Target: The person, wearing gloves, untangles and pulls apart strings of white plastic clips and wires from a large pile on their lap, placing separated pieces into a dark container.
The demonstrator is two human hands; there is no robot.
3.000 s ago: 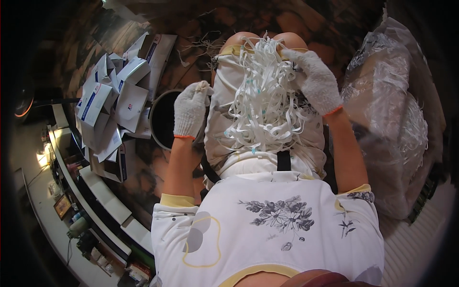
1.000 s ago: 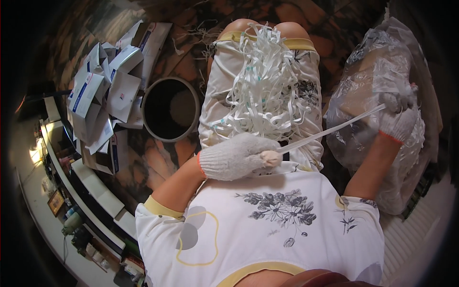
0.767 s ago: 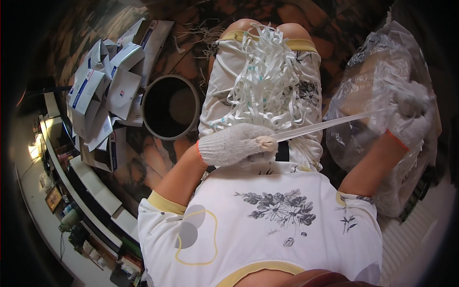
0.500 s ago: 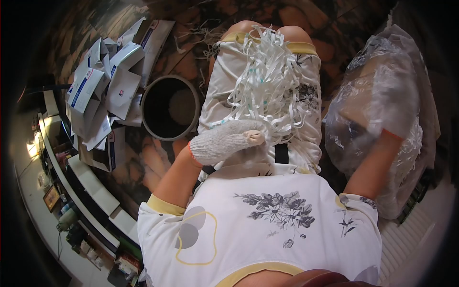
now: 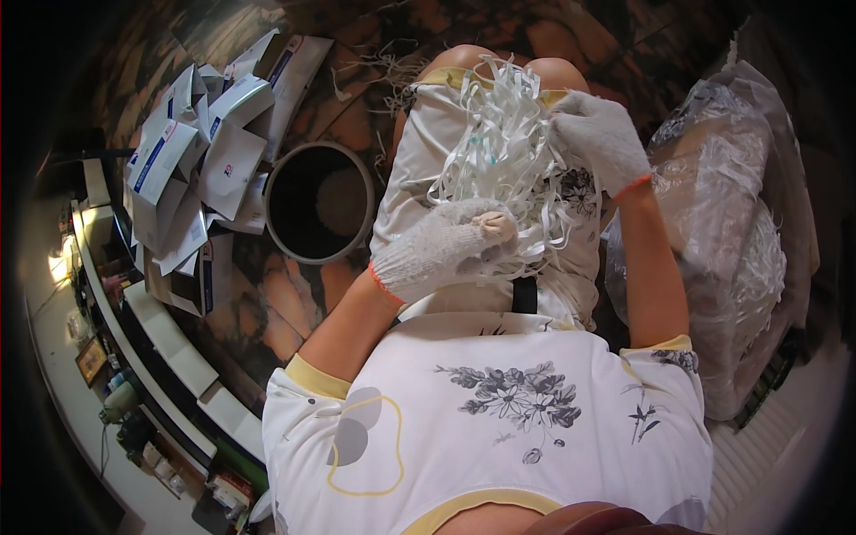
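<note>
A loose bundle of narrow white strips lies across my lap, with small teal marks on a few of them. My left hand, in a pale knit glove with an orange cuff, is closed over the near end of the bundle. Something beige covers its thumb tip. At the bundle's far right edge is my right hand, in a matching glove, its fingers curled and pinched at the strips. The fingertips are partly hidden, so how many strips they grip does not show.
A dark round bin with a grey rim stands left of my legs. Beyond it are piled white and blue cartons. On the right, a clear plastic bag holds more white strips. Loose strips lie on the patterned floor.
My right hand has come from over the plastic bag, leftward, to the far right side of the bundle. My left hand has shifted slightly right, still at the near end.
</note>
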